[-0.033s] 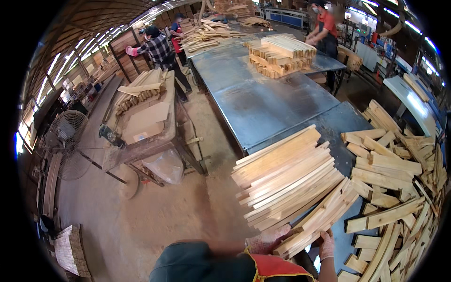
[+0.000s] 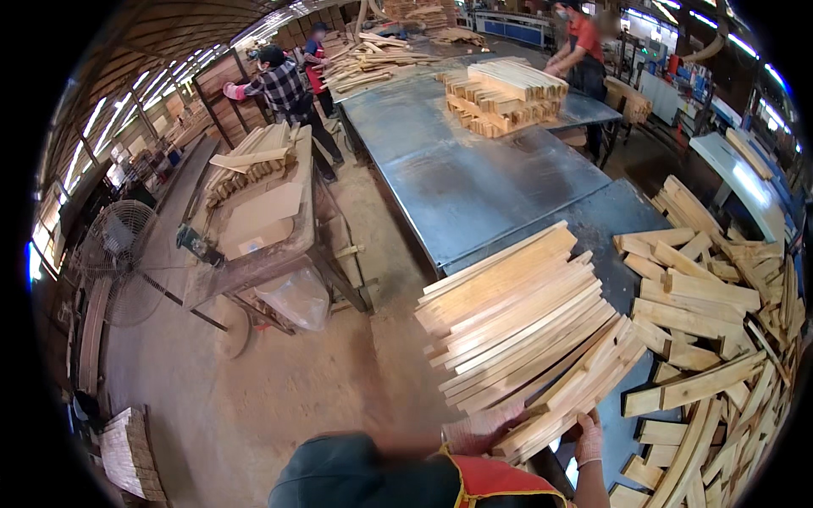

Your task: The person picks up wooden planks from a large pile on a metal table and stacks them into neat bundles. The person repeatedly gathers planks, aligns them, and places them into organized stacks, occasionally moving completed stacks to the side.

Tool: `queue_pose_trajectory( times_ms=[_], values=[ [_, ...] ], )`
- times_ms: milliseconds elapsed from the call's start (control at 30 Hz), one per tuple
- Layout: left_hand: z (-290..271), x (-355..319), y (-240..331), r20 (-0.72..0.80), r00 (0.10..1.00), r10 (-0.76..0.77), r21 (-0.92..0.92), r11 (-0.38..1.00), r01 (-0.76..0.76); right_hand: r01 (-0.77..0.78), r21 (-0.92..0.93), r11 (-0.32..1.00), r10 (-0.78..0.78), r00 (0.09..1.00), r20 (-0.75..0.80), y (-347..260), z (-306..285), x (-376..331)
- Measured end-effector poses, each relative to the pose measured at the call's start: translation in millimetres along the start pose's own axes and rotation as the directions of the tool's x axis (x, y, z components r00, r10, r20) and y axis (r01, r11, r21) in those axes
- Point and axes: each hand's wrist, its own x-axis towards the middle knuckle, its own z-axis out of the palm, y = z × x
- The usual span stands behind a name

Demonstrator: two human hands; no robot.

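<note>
A small bundle of wooden slats [image 2: 572, 394] lies slanted along the right side of a larger row of slats [image 2: 517, 317]. My right hand [image 2: 586, 438], in a pale knitted glove with bare fingertips, grips the bundle's near end from the right. On its left side, my left hand [image 2: 483, 427], in a pinkish-white glove, closes against the same slats; its fingertips are hidden by the wood and slightly blurred. Both groups of slats rest on a dark metal-topped table [image 2: 500, 199].
A loose heap of wood pieces [image 2: 703, 313] spreads along my right. Farther up the table stands a stacked pile of slats [image 2: 508, 97], with a person in red [image 2: 580, 51] behind it. Leftward are a wooden workbench [image 2: 262, 224], a floor fan [image 2: 123, 254] and a person in plaid [image 2: 288, 89].
My left hand has shifted slightly against the side of the bundle. The right hand keeps its grip, and the slats stay nearly in place.
</note>
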Motion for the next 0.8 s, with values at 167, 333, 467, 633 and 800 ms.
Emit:
queue_pose_trajectory(
  times_ms=[167, 333, 467, 633, 800],
  values=[
    [-44, 55, 42, 0.06, 0.997, -0.044, 0.183, 0.983, 0.033, -0.053, -0.004, 0.999, 0.053, 0.999, 0.014, -11, 24, -7],
    [11, 144, 71, 0.114, 0.993, -0.005, 0.544, 0.837, -0.058, -0.051, -0.188, 0.981, 0.054, 0.998, 0.011, -26, 25, -5],
    [43, 164, 79, -0.054, 0.984, 0.168, 0.957, 0.289, 0.003, -0.069, -0.148, 0.987, 0.07, 0.998, 0.002, -31, 23, 2],
    [38, 69, 90, -0.097, 0.965, 0.244, 0.981, 0.187, 0.051, -0.204, -0.364, 0.909, 0.222, 0.975, 0.008, -61, 40, 13],
    [58, 24, 149, -0.176, 0.881, 0.44, 0.984, 0.051, 0.171, -0.179, -0.671, 0.72, 0.259, 0.966, 0.021, -45, 52, 49]
  ],
)
